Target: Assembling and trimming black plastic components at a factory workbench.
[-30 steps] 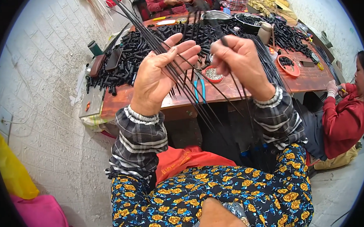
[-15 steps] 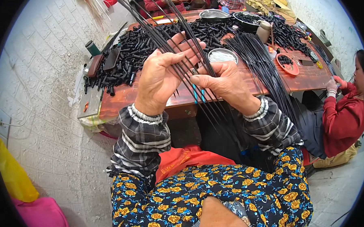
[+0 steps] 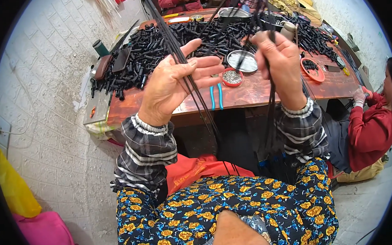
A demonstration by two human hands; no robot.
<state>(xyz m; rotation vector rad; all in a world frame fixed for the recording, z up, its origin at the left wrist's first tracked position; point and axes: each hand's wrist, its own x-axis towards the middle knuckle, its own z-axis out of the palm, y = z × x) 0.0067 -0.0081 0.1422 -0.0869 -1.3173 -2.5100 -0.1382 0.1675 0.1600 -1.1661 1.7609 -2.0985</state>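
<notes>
A: Left hand (image 3: pixel 164 83) first. State?

B: Palm up, thumb clamped over a bundle of thin black rods (image 3: pixel 169 41); the four fingers stretch out to the right, spread apart. Rods slant from upper left to lower right, in the air over the near edge of the desk (image 3: pixel 132 111).

A: Right hand (image 3: pixel 283 62)?

B: Raised, well apart from the left. Thumb and fingers drawn together, clamped on a second bunch of rods (image 3: pixel 272 99), hanging nearly upright (too blurred to count).

A: Desk surface?

B: Red-brown top. Broad pile of black parts (image 3: pixel 134 66) across its middle and left. Between the hands as seen: a round metal tray (image 3: pixel 246 72) with white sticks in it, and just nearer, a red dish (image 3: pixel 233 85) of small silvery bits. A tool with blue handles (image 3: pixel 212 97) lies at the near edge, its head hard to make out.

A: Further out?

B: To the right, an orange plate (image 3: pixel 318 78) with small black pieces. Far left, a dark green cup (image 3: pixel 100 48) stands near a brown case (image 3: pixel 102 69). Beyond the desk's right side sits a co-worker in a red top (image 3: pixel 371 130), hands near the desk's edge.
</notes>
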